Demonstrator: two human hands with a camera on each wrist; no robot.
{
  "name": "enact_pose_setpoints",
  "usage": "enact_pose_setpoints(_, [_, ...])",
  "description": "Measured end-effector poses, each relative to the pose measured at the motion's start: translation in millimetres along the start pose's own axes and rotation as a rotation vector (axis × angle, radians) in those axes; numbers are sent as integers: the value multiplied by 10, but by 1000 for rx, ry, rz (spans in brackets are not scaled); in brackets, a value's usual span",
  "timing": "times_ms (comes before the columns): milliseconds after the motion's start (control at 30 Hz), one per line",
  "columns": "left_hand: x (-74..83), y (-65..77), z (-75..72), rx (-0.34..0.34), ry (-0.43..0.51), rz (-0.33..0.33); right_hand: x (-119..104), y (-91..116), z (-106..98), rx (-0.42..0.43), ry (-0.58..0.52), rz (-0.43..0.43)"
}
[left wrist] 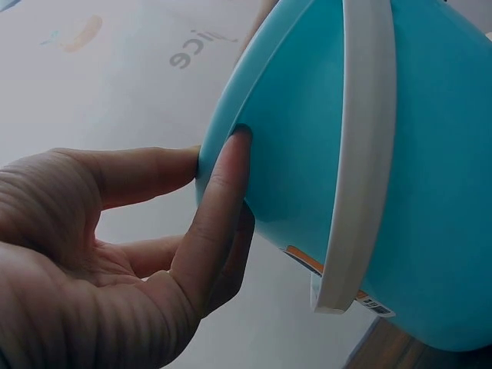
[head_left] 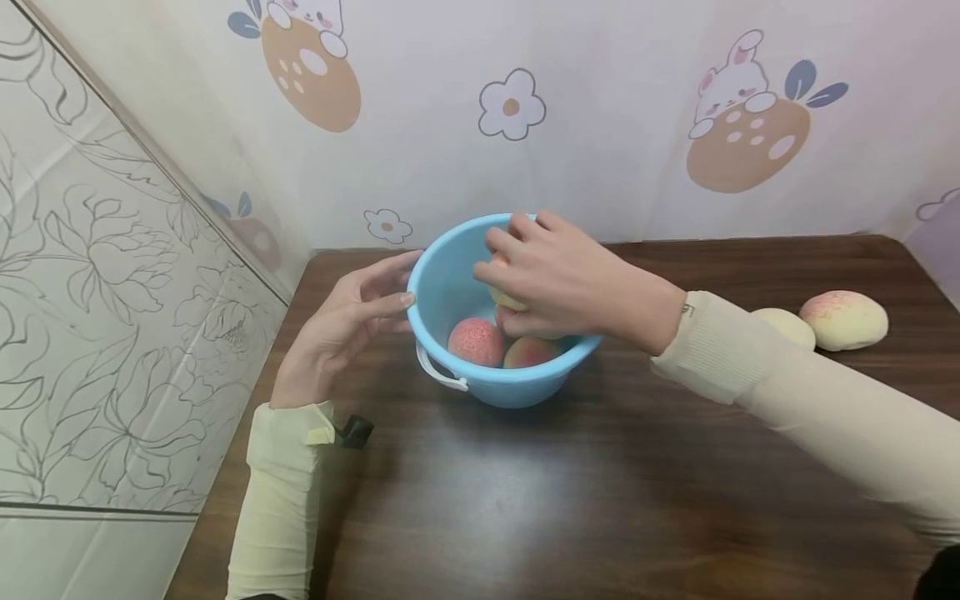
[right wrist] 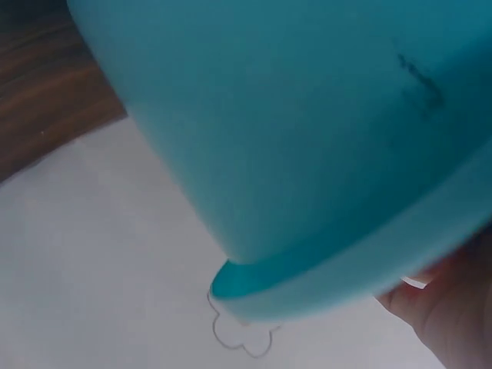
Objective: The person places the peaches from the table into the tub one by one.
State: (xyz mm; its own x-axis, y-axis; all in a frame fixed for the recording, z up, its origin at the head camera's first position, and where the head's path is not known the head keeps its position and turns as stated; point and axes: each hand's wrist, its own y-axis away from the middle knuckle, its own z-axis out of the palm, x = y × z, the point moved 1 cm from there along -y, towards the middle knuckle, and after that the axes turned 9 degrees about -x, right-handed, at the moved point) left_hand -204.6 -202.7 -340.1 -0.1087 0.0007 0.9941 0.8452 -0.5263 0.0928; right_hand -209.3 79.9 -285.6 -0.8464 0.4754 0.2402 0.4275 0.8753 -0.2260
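The blue bucket (head_left: 517, 390) stood upright on the dark wooden table (head_left: 675, 467), mouth up and within reach of both hands. The left hand (head_left: 339, 318) held its left rim between thumb and fingertips, a light grip that probably served to steady the bucket. The right hand (head_left: 558, 275) came over the opposite side with its fingers curled round a yellow peach (head_left: 506, 298) — mostly hidden beneath them — at the bucket's mouth, perhaps grasped from above because the walls left little room at the sides. The right wrist view, filled mostly by the bucket's outer wall, showed little of that grip. Below lay a red speckled peach (head_left: 476, 342) and a darker peach (head_left: 531, 352), held together by the bucket's sides. The white handle (left wrist: 365, 154) hung down outside the bucket — out of the way of the reaching fingers. On the table to the right, beyond the right sleeve (head_left: 817, 417), sat a pale peach (head_left: 787, 323), partly covered, next to a blushed peach (head_left: 843, 319).
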Motion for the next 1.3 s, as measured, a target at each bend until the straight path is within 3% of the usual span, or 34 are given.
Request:
enact_pose_setpoints(367, [-27,-15,-22,5,-1,-15,18,-208,163,-228,-151,-26])
enact_pose_setpoints(967, [-14,-24,-22,-12,10,1,-50,-300,304,-367,-257,-101])
enact_pose_setpoints(1300, [-11,-13,-19,-5,10,-4,-55,-300,305,-411,-277,-71])
